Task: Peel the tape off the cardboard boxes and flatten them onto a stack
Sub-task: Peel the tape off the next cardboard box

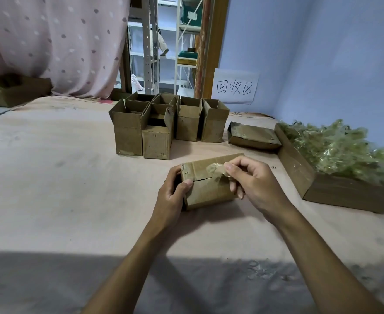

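Note:
A small brown cardboard box (205, 188) lies on its side on the pink-covered surface in front of me. My left hand (175, 193) grips its left end, thumb across the flap seam. My right hand (252, 182) pinches a crumpled strip of clear tape (217, 171) that is partly lifted off the box's top face. Behind, several open upright boxes (157, 130) stand in a cluster. A flattened box (253, 137) lies to their right.
A large cardboard tray (299, 175) full of crumpled tape (338, 150) sits at the right by the blue wall. A paper sign (234, 87) hangs on that wall. Another carton (12, 91) is at far left under a pink curtain (50, 41).

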